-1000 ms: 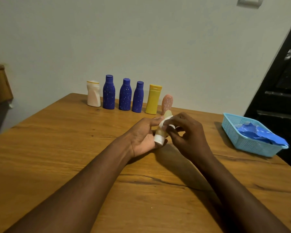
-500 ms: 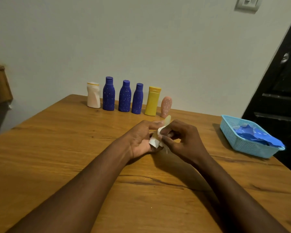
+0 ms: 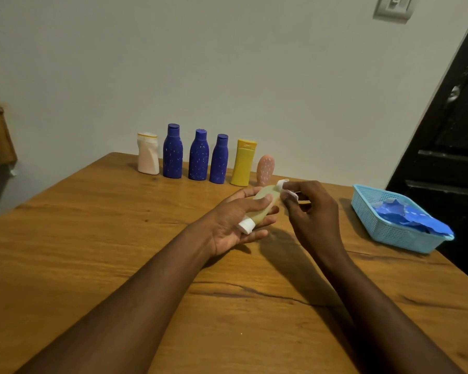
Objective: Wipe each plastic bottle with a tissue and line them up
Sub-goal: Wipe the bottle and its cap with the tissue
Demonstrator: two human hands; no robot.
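A pale yellow bottle (image 3: 265, 209) w/ a white cap (image 3: 246, 225) is held just above the table (image 3: 92, 238) in the L hand (image 3: 235, 220). The thumb is pressed over the body and the fingers are curled beneath, w/ the cap end toward the wrist and the far end tilted up and away. A small white tissue (image 3: 291, 195) is pinched btwn thumb and fingertips of the R hand (image 3: 314, 211) and is laid against the bottle's far end.

Six more bottles are stood upright in a row at the far edge, by the wall. L to R these are a cream bottle (image 3: 147, 157), three blue bottles (image 3: 199, 157) speckled w/ pale flecks, a yellow bottle (image 3: 243, 166) w/ a flip cap, and a pink bottle (image 3: 264, 170), also flecked. No brand or print can be read on any of them.

A light-blue basket (image 3: 384, 228) is set near the table's R edge, w/ crumpled blue material (image 3: 405, 214) inside. A wall switch (image 3: 393, 6) is seen top R, its marking too small to read.
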